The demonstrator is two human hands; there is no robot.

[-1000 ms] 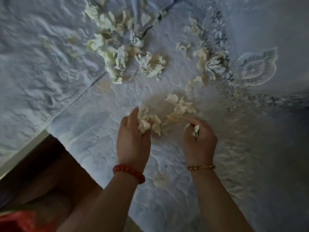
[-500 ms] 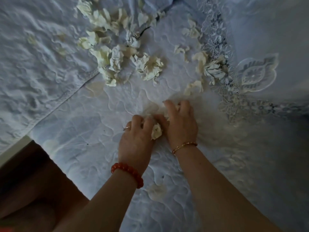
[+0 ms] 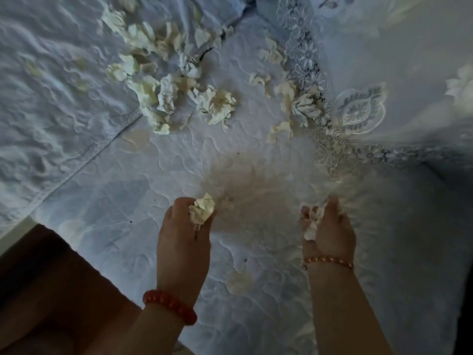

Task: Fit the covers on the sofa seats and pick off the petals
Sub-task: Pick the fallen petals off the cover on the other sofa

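Left hand [image 3: 183, 242] and right hand [image 3: 329, 226] each hold a closed grip on a wad of petals [image 3: 202, 210]. More lie at 12 o'clock on the cover [image 3: 102, 190]; overfull fists may spill them.

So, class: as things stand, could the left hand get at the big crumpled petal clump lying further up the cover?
Probably not yet: the left hand is closed on petals. Nothing blocks the way to the clump across the cover.
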